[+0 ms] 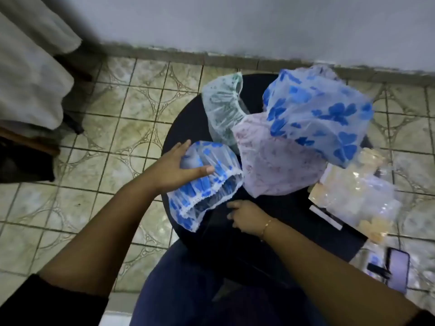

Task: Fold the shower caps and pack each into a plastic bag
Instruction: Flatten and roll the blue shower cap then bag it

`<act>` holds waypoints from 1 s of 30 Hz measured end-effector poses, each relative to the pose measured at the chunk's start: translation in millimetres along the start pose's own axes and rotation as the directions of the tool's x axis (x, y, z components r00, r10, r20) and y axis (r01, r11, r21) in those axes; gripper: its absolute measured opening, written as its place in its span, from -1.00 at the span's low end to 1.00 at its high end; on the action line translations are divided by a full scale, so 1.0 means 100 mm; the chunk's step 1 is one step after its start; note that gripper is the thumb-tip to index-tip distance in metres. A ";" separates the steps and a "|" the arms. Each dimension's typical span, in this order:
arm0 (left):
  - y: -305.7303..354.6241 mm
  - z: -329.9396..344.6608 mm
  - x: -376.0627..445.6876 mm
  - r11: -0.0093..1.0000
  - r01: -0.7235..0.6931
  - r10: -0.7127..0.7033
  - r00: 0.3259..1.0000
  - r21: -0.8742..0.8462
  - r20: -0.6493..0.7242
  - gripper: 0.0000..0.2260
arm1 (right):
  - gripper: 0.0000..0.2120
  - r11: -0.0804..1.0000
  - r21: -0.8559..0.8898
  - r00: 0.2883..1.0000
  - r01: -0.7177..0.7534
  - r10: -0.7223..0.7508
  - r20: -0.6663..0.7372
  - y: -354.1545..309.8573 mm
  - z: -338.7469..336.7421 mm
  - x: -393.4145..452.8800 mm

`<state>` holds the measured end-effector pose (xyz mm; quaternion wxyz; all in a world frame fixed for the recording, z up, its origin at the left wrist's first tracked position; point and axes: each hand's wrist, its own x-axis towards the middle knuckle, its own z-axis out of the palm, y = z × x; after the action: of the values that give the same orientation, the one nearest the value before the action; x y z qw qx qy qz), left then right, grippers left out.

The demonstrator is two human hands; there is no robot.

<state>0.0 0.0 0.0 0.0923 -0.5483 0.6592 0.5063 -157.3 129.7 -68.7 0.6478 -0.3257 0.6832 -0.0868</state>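
shower cap [202,182]: clear plastic with blue flowers, on the near-left edge of the round black surface [277,222], part of it hanging past the rim over the tiled floor [117,128].
cap vs fingers: left hand [174,168] lies flat on the cap's top-left side; fingers [186,147] spread along its far edge, thumb across the middle toward the elastic hem. Pressing and cupping, not pinching.
right hand [244,216]: just beside the cap's near-right corner, on the surface; fingertips look to be at the hem or just short of it, cannot tell if they touch. Fingers loosely curled, holding nothing I can see.
cap axis: long axis runs diagonally, from near-left off the surface to far-right toward its centre. Gathered elastic opening faces right and toward the person, dome side faces left under the left hand.
other caps: pink cap [277,161] just right of the held cap, near the centre of the surface, edges touching or nearly. Pale green cap [223,107] on the far-left part of the surface. Large blue-flower cap [315,118] on the far-right part, overlapping the pink one; blurred.
plastic bags [353,196]: clear stack on the right edge of the surface, contents unclear.
phone [397,269]: on the floor off the near-right rim of the surface.
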 end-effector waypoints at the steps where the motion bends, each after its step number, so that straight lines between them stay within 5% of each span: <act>1: -0.05 0.02 0.03 0.999 -0.028 0.027 0.999 -0.025 -0.025 0.14 | -0.67 0.997 0.073 1.000 0.028 -0.027 -0.005 0.05 0.04 0.10; 5: -0.27 0.08 0.14 0.995 -0.086 0.081 0.993 -0.059 -0.083 -0.02 | -0.74 0.973 0.215 0.996 0.082 -0.073 -0.052 0.18 0.12 0.39; 8: -0.46 0.07 0.24 0.989 -0.144 0.146 0.981 0.018 -0.128 0.08 | -0.77 0.948 0.265 0.984 0.179 -0.173 -0.045 0.21 0.17 0.56; 15: -0.92 0.17 0.37 0.935 -0.334 0.310 0.934 -0.119 -0.178 -0.08 | -0.86 0.850 0.317 0.904 0.420 -0.424 -0.060 0.26 0.23 0.67; 18: -1.05 0.40 0.28 0.897 -0.396 0.367 0.915 -0.196 -0.170 -0.07 | -0.79 0.822 0.370 0.897 0.433 -0.431 -0.093 0.31 0.30 0.64; 23: -1.14 0.83 -0.11 0.833 -0.461 0.416 0.887 -0.307 -0.202 -0.40 | -0.84 0.694 0.614 0.891 0.377 -0.453 -0.035 0.55 0.48 0.38; 30: -1.23 1.40 -0.42 0.722 -0.501 0.429 0.865 -0.477 -0.259 -0.28 | -0.93 0.698 0.593 0.914 0.401 -0.352 -0.202 1.01 0.62 0.01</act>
<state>55.3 147.5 -107.0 -0.2359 -0.4002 0.6144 0.6377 -132.9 225.9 -133.6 0.6613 -0.2226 0.5576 -0.4498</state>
